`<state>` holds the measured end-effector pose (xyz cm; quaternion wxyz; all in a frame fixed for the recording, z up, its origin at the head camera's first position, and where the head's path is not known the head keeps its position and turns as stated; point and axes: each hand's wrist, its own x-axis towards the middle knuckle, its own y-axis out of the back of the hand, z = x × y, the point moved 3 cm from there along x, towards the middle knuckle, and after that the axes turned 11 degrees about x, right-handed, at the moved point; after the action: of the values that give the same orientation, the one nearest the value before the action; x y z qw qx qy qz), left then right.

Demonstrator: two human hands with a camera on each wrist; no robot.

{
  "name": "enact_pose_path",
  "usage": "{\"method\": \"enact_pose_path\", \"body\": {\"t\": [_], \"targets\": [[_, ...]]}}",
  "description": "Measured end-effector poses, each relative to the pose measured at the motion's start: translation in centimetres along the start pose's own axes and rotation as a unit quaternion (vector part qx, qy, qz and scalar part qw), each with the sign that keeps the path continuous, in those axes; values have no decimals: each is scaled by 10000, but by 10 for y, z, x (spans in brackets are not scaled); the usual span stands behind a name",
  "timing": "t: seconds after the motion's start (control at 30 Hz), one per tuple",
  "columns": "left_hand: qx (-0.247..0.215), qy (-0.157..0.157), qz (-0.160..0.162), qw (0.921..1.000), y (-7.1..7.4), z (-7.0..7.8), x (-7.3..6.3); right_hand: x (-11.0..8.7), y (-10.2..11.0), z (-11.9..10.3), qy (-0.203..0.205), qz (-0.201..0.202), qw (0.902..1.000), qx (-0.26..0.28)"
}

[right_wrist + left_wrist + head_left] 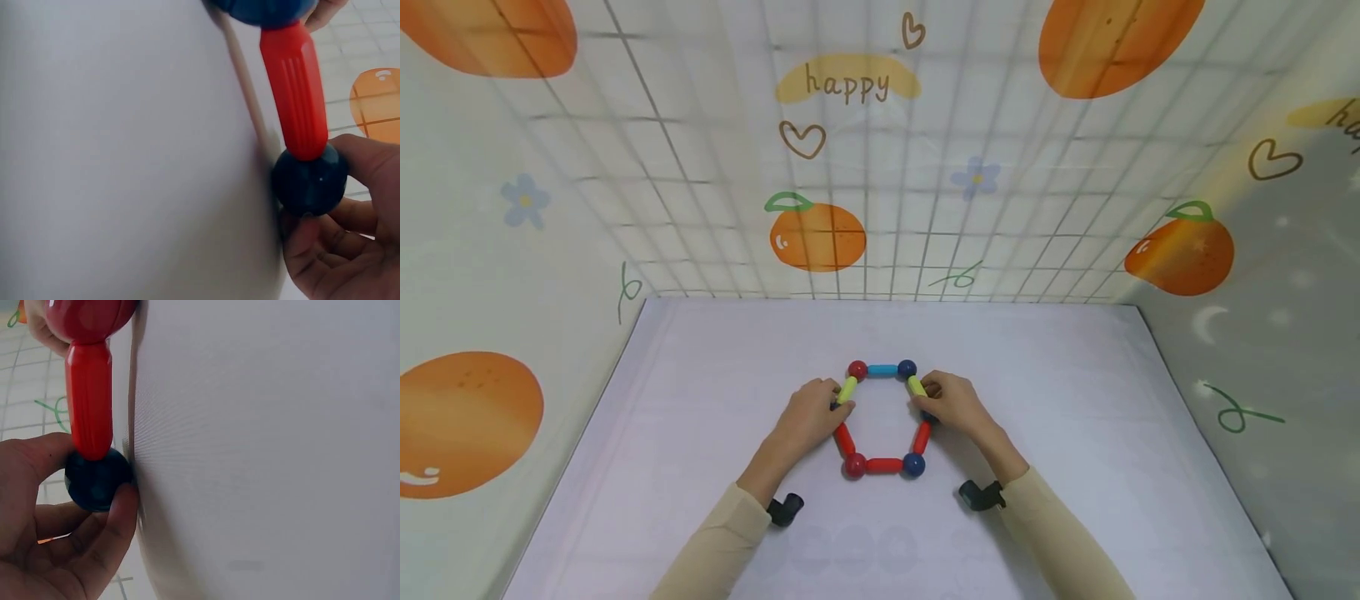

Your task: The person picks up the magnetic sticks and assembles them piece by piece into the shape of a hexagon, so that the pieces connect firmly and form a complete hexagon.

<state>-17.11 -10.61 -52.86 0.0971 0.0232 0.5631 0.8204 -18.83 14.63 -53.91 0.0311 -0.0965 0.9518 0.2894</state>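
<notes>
A closed six-sided ring of magnetic rods and balls lies on the white table. Its far side is a light blue rod (882, 370) between a red ball (857, 370) and a dark blue ball (907, 368). Yellow-green rods (847, 390) form the upper sides, and red rods (884, 466) the lower ones. My left hand (808, 410) pinches the dark blue ball (94, 480) at the left corner between thumb and finger. At the right corner, my right hand (957, 402) pinches another dark blue ball (309, 181). A red ball (855, 465) and a dark blue ball (913, 464) make the near corners.
The white tabletop (1045, 358) spreads around the ring. Patterned cloth walls (910, 192) stand behind it and on both sides. Each wrist wears a small black camera (786, 509), close above the table.
</notes>
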Motion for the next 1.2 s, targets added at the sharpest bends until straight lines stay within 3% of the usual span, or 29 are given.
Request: {"method": "enact_pose_path", "body": {"t": [0.17, 0.47, 0.87, 1.0, 1.2], "targets": [[-144, 71, -52, 9999, 0, -3, 0, 0, 2, 3, 67, 76, 9999, 2], [-76, 76, 175, 9998, 1, -4, 5, 0, 3, 4, -42, 97, 9999, -22], [-109, 124, 129, 9998, 2, -6, 6, 5, 2, 4, 41, 150, 9999, 5], [-68, 93, 295, 9995, 9, -8, -2, 0, 5, 2, 241, 259, 9994, -23], [38, 129, 766, 9970, 26, -19, -26, -21, 19, 2, 592, 723, 9956, 71]]}}
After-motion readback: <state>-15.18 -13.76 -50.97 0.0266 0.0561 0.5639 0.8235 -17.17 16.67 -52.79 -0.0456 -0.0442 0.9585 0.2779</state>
